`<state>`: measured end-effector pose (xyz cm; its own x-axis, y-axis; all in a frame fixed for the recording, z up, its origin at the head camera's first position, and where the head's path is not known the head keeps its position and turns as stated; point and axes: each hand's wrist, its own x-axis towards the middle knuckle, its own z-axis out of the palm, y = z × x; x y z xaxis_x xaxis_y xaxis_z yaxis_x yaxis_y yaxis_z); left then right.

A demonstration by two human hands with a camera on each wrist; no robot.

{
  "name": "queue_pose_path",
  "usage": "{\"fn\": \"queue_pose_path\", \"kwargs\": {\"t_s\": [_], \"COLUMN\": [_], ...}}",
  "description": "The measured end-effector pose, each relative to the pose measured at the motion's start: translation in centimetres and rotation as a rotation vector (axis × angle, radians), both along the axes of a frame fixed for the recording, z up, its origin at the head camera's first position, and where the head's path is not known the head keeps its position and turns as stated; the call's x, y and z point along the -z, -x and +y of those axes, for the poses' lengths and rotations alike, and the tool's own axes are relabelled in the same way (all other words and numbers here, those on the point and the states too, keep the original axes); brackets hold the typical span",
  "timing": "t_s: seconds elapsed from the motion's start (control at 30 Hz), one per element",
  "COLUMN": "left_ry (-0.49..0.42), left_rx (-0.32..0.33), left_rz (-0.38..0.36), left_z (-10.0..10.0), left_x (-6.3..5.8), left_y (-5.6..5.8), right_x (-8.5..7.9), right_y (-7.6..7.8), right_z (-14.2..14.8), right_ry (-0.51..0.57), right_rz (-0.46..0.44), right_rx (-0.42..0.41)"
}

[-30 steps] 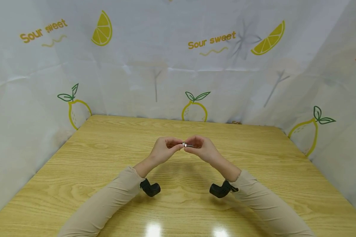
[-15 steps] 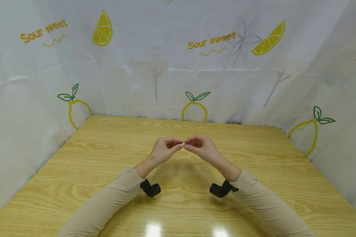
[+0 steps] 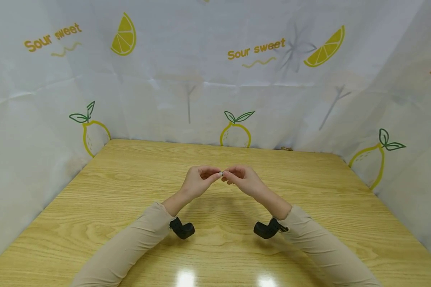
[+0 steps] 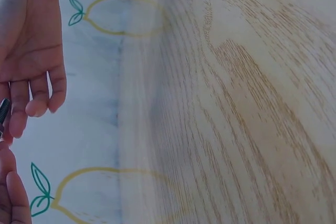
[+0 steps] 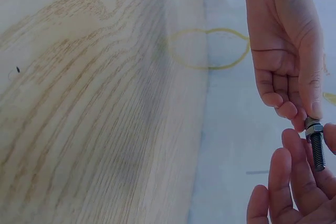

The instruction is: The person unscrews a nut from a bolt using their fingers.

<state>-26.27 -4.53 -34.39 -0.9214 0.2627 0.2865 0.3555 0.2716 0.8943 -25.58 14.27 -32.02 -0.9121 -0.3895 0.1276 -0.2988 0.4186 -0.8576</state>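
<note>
A small dark metal bolt [image 5: 318, 156] with a hex nut [image 5: 314, 128] on its thread is held between both hands above the table. My left hand [image 3: 195, 183] pinches the head end between thumb and fingertips. Opposite it, my right hand [image 3: 249, 181] has thumb and finger at the nut, one on each side. In the right wrist view the thread runs down past the nut between the right fingers [image 5: 281, 171]. From the head, only a glint of metal shows; the right thumb covers the thread. The left wrist view catches part of the threaded bolt [image 4: 4, 109] at its edge.
Both hands are over a wood-grain table [image 3: 147, 167]. A white cloth [image 3: 186, 59] printed with lemons surrounds its back and sides. Black wrist mounts [image 3: 183, 229] hang below both beige sleeves [image 3: 129, 243].
The right thumb and fingers have shifted against the nut, and the bolt's thread, visible in the head view before, is now hidden. The left hand has stayed nearly still.
</note>
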Motion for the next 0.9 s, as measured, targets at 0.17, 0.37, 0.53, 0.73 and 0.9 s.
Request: {"fn": "queue_pose_path", "kwargs": {"t_s": [0.17,0.37,0.53,0.73,0.9], "left_ry": [-0.007,-0.020,-0.030,-0.025,-0.031], "left_rx": [0.014,0.013,0.022,0.024,0.021], "left_rz": [0.006,0.017,0.031,0.027,0.037], "left_z": [-0.06,-0.10,-0.11,-0.14,-0.14], "left_x": [0.14,0.09,0.06,0.02,0.06], "left_y": [0.06,-0.04,-0.12,-0.16,-0.13], "right_x": [0.16,0.06,0.15,0.17,0.07], "right_y": [0.01,0.10,0.19,0.06,0.10], "right_z": [-0.06,-0.07,-0.23,-0.19,-0.18], "right_ry": [0.027,0.034,0.002,0.032,0.041], "right_rz": [0.000,-0.008,-0.014,-0.011,-0.013], "right_rx": [0.008,-0.003,0.007,0.022,0.005]}}
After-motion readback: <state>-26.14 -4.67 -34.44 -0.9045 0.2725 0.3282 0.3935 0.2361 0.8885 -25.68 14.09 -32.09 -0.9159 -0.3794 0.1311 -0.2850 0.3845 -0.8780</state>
